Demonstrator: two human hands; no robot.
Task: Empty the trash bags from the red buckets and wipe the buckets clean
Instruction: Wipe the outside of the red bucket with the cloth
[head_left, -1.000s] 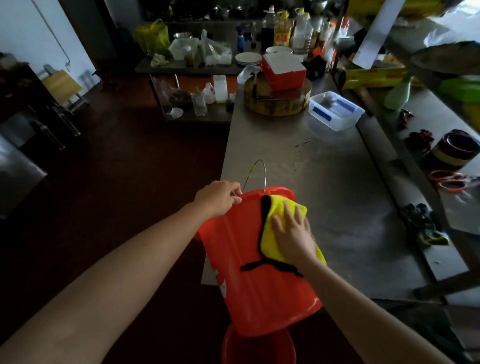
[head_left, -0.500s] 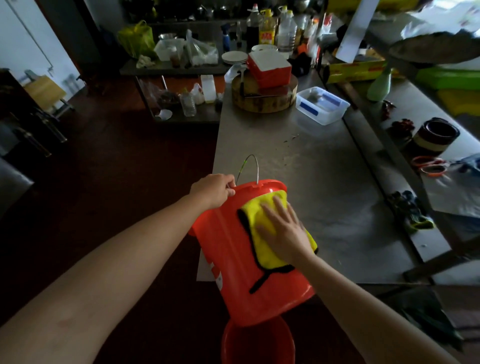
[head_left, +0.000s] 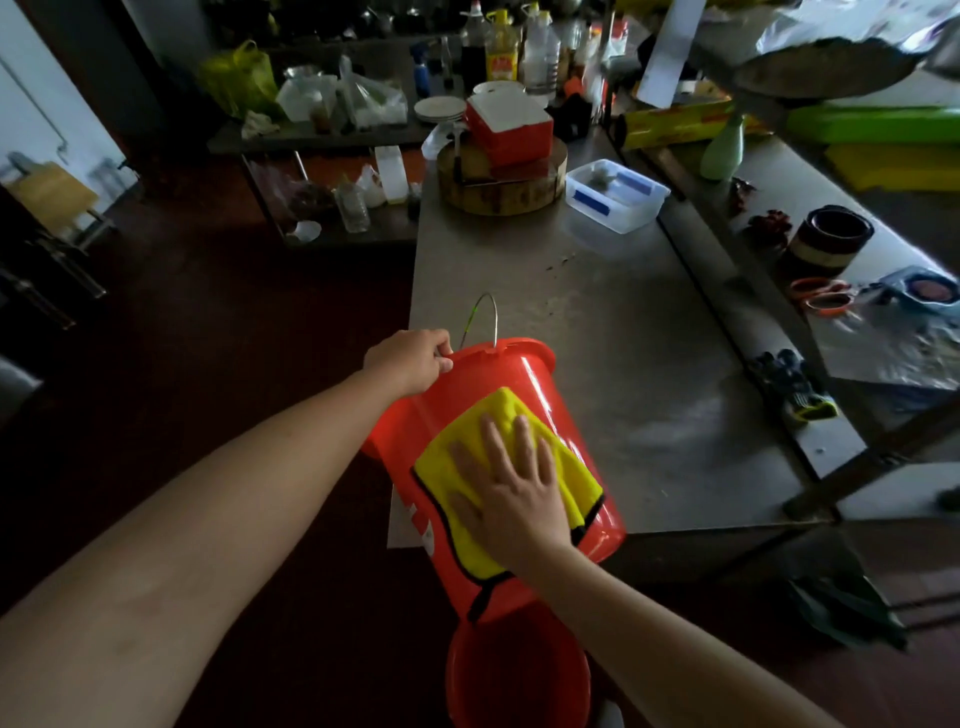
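Meanwhile, left hand grips the red bucket rim; flat right hand presses the yellow cloth.

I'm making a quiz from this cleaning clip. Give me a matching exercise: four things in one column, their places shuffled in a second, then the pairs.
1. yellow cloth
2. left hand
3. clear box
4. second bucket

A. below the tilted bucket
B. on the steel table, near the wooden block
C. gripping the tilted bucket's rim
D. pressed on the tilted bucket's side under the right hand

Pairs: 1-D, 2-C, 3-B, 4-A
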